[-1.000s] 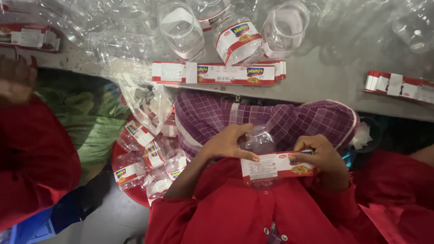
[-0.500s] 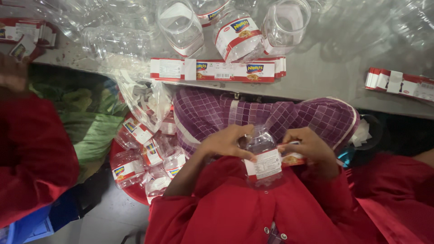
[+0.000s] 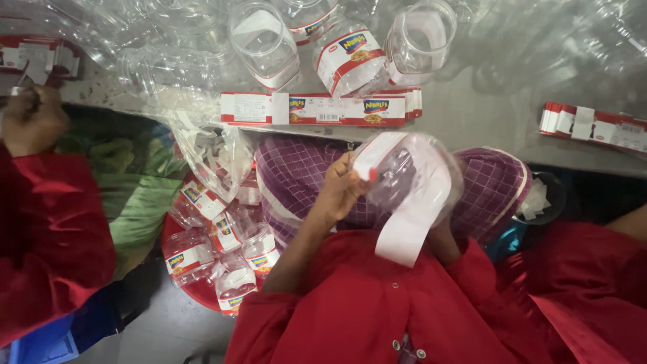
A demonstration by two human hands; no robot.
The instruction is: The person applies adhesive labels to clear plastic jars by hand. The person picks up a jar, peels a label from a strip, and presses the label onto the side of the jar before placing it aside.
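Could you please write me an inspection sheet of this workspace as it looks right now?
Surface: grey table, crowded along its far side.
Job's things: clear plastic jar held over the lap, a white label strip hanging loose from it.
Clutter: empty clear jars, one labelled jar, label stack, second stack, red tub of labelled jars.
Grippers: left hand grips the jar; right hand hidden behind it.
Cables: nothing seen.
Surroundings: another person's red sleeve at left, plastic bag.

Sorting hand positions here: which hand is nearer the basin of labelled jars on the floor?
Left. The left hand holds the clear jar on the side toward the basin; the right hand is hidden behind the jar.
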